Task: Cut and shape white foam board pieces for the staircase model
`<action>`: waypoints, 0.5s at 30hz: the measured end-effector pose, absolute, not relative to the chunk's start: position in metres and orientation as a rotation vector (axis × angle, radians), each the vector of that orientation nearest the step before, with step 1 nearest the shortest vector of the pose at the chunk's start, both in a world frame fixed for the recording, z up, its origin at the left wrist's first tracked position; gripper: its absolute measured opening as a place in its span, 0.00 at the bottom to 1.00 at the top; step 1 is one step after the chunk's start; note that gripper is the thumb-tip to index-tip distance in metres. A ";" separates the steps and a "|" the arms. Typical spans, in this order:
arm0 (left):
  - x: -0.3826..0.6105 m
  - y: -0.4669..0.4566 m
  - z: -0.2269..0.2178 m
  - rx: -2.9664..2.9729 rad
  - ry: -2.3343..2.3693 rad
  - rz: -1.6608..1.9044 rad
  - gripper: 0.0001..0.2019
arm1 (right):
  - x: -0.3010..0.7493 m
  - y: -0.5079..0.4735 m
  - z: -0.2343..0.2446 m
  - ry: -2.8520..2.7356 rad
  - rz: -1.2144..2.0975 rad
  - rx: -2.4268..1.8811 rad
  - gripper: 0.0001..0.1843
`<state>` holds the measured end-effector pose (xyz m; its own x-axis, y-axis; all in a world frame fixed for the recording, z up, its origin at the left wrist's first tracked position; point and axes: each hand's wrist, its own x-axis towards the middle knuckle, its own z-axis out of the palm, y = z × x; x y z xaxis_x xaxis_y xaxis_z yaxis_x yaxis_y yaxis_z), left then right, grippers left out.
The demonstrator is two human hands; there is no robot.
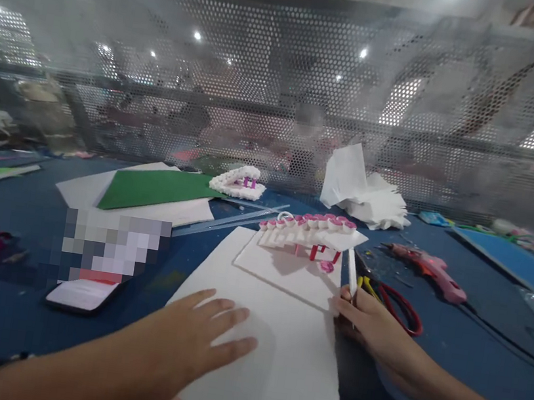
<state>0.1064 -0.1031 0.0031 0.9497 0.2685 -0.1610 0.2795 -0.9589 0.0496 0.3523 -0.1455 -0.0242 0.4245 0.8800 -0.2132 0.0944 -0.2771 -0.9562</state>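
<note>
Standing roofed, 1 model (326,224) looks largely assembled; left hand (191,335), fingers wide, over white board (291,362); right hand (371,324) pinches 1 white strip (351,273), apparently unattached.

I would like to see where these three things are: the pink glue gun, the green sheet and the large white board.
Pink glue gun (436,271): head view, middle of its body.
Green sheet (159,190): head view, middle of its upper face.
Large white board (293,366): head view, bare near part.
</note>
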 end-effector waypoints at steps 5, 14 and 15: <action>0.092 -0.070 0.000 3.044 0.285 -0.170 0.28 | 0.363 -0.141 -0.020 -1.220 1.072 -1.867 0.12; 0.077 -0.060 0.002 3.184 0.536 0.054 0.21 | 0.380 -0.149 -0.005 -0.631 1.028 -1.489 0.17; 0.082 -0.068 0.004 3.174 0.573 0.126 0.20 | 0.384 -0.147 -0.004 -0.568 0.991 -1.460 0.16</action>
<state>0.0817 -0.0679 0.0035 0.9340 0.3453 0.0918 0.3520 -0.9333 -0.0704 0.3836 -0.1471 -0.0037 0.5141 0.8222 -0.2444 -0.2047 -0.1591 -0.9658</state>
